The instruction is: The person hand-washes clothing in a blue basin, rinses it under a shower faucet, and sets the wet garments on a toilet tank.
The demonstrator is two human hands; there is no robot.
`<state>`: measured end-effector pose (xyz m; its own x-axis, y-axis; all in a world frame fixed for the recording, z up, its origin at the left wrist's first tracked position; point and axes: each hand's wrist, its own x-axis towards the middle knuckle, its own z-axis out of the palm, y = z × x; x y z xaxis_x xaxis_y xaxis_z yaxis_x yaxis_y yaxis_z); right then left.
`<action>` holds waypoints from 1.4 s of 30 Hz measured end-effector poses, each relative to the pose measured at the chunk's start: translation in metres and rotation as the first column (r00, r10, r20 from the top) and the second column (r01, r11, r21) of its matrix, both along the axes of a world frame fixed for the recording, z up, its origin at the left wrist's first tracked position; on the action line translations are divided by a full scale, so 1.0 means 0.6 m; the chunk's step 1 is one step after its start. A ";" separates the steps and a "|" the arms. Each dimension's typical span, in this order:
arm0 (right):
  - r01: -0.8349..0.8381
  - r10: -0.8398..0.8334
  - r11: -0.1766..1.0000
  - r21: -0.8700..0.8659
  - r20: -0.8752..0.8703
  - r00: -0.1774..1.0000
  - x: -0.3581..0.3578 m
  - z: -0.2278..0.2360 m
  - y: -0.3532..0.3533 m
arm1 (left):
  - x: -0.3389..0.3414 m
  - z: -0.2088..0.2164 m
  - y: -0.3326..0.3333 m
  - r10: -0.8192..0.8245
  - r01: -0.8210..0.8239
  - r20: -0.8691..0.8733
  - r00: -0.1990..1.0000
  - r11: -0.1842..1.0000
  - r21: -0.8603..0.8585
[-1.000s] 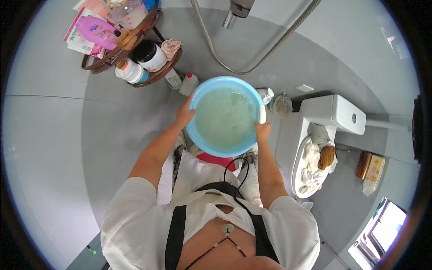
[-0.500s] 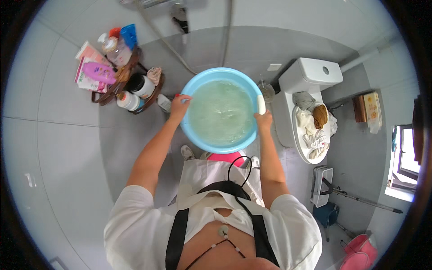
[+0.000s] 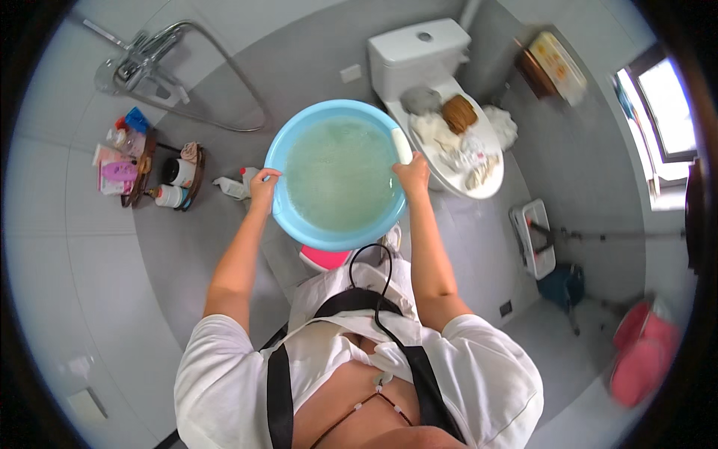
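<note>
A round light-blue basin [image 3: 274, 142], filled with cloudy, pale greenish water, is held out in front of me. My left hand [image 3: 263, 187] grips its left rim, fingers over the edge. On the opposite side my right hand [image 3: 412, 176] is closed on the right rim. Just beyond that hand, a smooth white oblong piece [image 3: 402, 146] lies along the rim; I cannot tell what it is. The undersides of both grips are hidden by the basin.
Clothes [image 3: 437, 131] in white, grey and brown lie on the closed toilet [image 3: 490, 178]. A corner shelf [image 3: 196, 179] with bottles stands left, under a shower mixer [image 3: 146, 63]. A pink-topped stool [image 3: 325, 258] is below the basin. Pink tubs [image 3: 645, 359] and a folded step stool [image 3: 535, 239] stand right.
My view has turned to the right, and the basin has come round with it, toward the toilet. Both hands keep their hold on the rim. The shower mixer shows more fully now.
</note>
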<state>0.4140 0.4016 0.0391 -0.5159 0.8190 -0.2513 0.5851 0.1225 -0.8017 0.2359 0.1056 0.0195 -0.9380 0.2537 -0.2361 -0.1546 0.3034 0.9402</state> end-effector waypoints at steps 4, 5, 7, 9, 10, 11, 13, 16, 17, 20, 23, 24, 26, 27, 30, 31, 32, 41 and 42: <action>0.164 -0.166 0.985 0.054 0.045 0.985 0.171 0.027 0.024 | 0.108 0.049 0.091 -0.179 0.177 -0.025 0.984 0.983 -0.056; 0.202 -0.202 0.979 0.034 -0.004 0.979 0.217 0.017 0.030 | 0.147 0.066 0.106 -0.214 0.211 -0.033 0.976 0.974 -0.089; 0.293 -0.293 0.956 -0.016 -0.089 0.952 0.316 -0.013 0.035 | 0.166 0.020 0.136 -0.340 0.341 -0.024 0.940 0.934 0.104; 0.391 -0.396 0.917 -0.085 -0.066 0.916 0.390 0.025 0.006 | 0.213 0.057 0.171 -0.443 0.439 -0.005 0.896 0.886 0.146; 0.436 -0.444 0.892 -0.120 -0.059 0.894 0.429 0.040 -0.011 | 0.242 0.071 0.179 -0.486 0.475 0.062 0.872 0.869 0.140; 0.492 -0.497 0.867 -0.082 -0.067 0.865 0.471 0.034 -0.020 | 0.267 0.086 0.200 -0.526 0.510 0.107 0.843 0.848 0.146; 0.590 -0.589 0.808 -0.018 -0.086 0.804 0.554 0.002 -0.037 | 0.318 0.074 0.227 -0.594 0.577 0.094 0.799 0.802 0.154; 0.687 -0.688 0.726 -0.034 -0.043 0.725 0.654 0.009 -0.082 | 0.396 0.080 0.249 -0.662 0.632 0.153 0.734 0.748 0.201; 0.712 -0.714 0.700 -0.044 -0.029 0.700 0.685 0.009 -0.096 | 0.423 0.079 0.257 -0.690 0.662 0.157 0.706 0.723 0.197; 0.762 -0.764 0.643 -0.081 0.014 0.646 0.783 0.003 -0.129 | 0.515 0.064 0.283 -0.741 0.725 0.159 0.652 0.671 0.152; 0.833 -0.840 0.540 -0.121 -0.013 0.543 0.876 -0.051 -0.152 | 0.606 0.040 0.314 -0.752 0.748 0.158 0.641 0.657 0.096; 0.847 -0.853 0.516 -0.124 0.006 0.521 0.903 -0.063 -0.156 | 0.627 0.015 0.327 -0.748 0.741 0.161 0.643 0.662 0.116; 0.871 -0.875 0.471 -0.138 0.055 0.482 0.951 -0.076 -0.171 | 0.658 -0.049 0.350 -0.715 0.683 0.263 0.648 0.698 0.214; 0.885 -0.887 0.450 -0.119 0.054 0.458 0.975 -0.085 -0.166 | 0.678 -0.079 0.372 -0.680 0.657 0.326 0.657 0.728 0.196; 0.917 -0.916 0.385 -0.099 0.079 0.393 1.046 -0.118 -0.167 | 0.743 -0.151 0.412 -0.559 0.579 0.521 0.645 0.803 0.143; 0.922 -0.920 0.373 -0.102 0.088 0.382 1.073 -0.125 -0.160 | 0.770 -0.161 0.421 -0.528 0.571 0.540 0.655 0.815 0.104; 0.926 -0.923 0.363 -0.105 0.097 0.373 1.098 -0.134 -0.154 | 0.794 -0.171 0.432 -0.496 0.554 0.583 0.643 0.827 0.092; 0.959 -0.957 0.276 -0.056 0.079 0.280 1.276 -0.202 -0.093 | 1.013 -0.209 0.533 -0.539 0.653 0.585 0.606 0.757 0.023; 0.968 -0.965 0.247 -0.032 0.088 0.249 1.288 -0.206 -0.090 | 1.037 -0.197 0.549 -0.528 0.657 0.584 0.617 0.754 -0.013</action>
